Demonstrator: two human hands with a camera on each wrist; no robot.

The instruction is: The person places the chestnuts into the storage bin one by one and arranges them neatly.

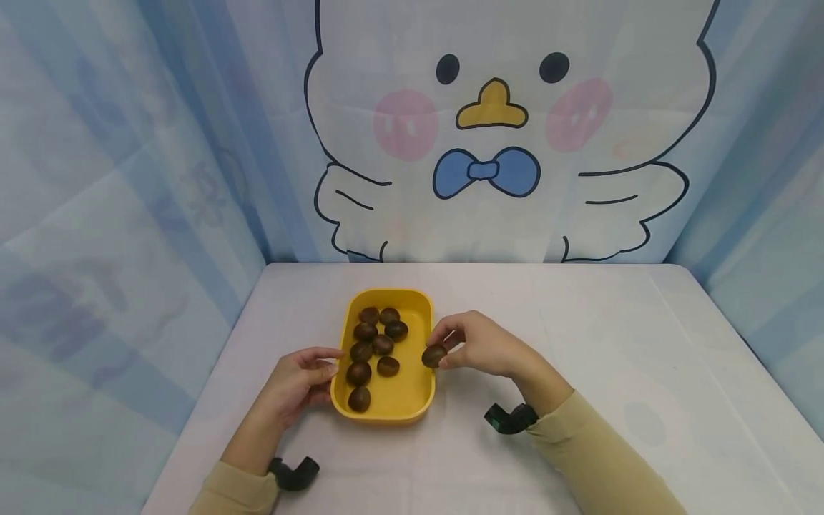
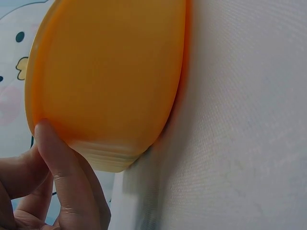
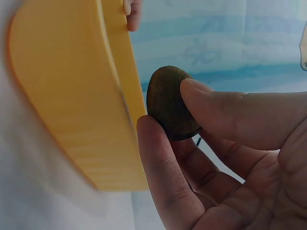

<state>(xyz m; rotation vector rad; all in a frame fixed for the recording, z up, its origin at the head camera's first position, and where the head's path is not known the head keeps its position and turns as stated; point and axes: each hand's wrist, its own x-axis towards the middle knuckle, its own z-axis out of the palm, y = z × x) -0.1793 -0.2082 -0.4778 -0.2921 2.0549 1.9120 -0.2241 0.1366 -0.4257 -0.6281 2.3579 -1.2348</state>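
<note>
A yellow tray (image 1: 402,400) stands on the table, with several dark brown chestnuts (image 1: 383,345) mostly along its left side. My left hand (image 1: 301,379) pinches the tray's left rim between thumb and fingers; the left wrist view shows the thumb (image 2: 60,163) against the outer wall. Over the right rim, my right hand (image 1: 479,347) holds a single chestnut (image 3: 170,103) between thumb and fingertips. That chestnut is raised beside the tray's wall (image 3: 62,86) in the right wrist view.
The white table (image 1: 579,443) reaches back to a curtain (image 1: 496,229) with a cartoon bird on it. Blue patterned curtains (image 1: 116,214) hang at both sides. A black wrist mount (image 1: 510,419) sticks out from the right sleeve, another (image 1: 295,474) from the left.
</note>
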